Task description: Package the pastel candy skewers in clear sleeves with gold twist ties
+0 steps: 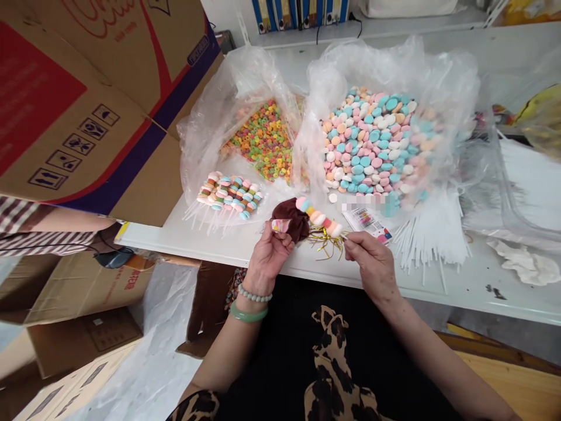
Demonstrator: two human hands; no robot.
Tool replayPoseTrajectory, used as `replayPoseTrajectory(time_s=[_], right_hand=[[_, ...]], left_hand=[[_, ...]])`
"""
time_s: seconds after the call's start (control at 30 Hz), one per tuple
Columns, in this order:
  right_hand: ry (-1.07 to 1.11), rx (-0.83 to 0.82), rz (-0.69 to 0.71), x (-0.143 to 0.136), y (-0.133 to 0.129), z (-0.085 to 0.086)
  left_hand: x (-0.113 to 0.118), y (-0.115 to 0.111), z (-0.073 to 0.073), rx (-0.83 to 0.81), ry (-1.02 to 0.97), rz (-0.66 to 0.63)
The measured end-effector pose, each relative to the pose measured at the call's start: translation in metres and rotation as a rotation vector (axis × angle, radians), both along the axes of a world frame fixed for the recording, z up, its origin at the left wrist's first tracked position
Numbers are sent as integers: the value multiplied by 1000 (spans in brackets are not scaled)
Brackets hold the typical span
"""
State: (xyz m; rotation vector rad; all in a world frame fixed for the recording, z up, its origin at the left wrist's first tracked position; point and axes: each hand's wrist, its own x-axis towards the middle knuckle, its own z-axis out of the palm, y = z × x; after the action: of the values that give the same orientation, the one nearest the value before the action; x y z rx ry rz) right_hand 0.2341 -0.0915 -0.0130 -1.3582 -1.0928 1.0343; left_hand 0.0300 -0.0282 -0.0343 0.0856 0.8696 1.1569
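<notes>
My right hand (370,263) is closed on the stick of a candy skewer (319,217), which slants up and left with pastel and coloured pieces threaded on it. Closed fingers of my left hand (272,251) pinch a small printed label (280,225). Behind that hand lies a dark brown cloth (293,213). Gold twist ties (325,241) are spread under the skewer. Finished-looking candy skewers (230,193) form a pile at the left, on clear plastic.
Open plastic bags hold small ring candies (267,137) and pastel candies (372,143). White sticks (432,234) and a printed card (367,222) lie to the right, near a crumpled tissue (526,262). A large cardboard box (100,88) stands left. Part of another person (74,225) shows beside it.
</notes>
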Motion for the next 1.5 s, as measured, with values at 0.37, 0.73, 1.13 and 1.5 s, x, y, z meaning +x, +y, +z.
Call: replayPoseTrajectory(time_s=[0.37, 0.73, 1.13, 1.5], right_hand=[[-79, -22, 122, -5, -16, 1], [-193, -86, 274, -3, -12, -9], [-163, -191, 136, -17, -6, -35], [-429, -123, 169, -22, -9, -42]], left_hand=[[1, 1, 10, 35, 27, 21], [-3, 0, 4, 273, 203, 51], [11, -9, -12, 343, 307, 17], [10, -8, -13, 298, 320, 29]])
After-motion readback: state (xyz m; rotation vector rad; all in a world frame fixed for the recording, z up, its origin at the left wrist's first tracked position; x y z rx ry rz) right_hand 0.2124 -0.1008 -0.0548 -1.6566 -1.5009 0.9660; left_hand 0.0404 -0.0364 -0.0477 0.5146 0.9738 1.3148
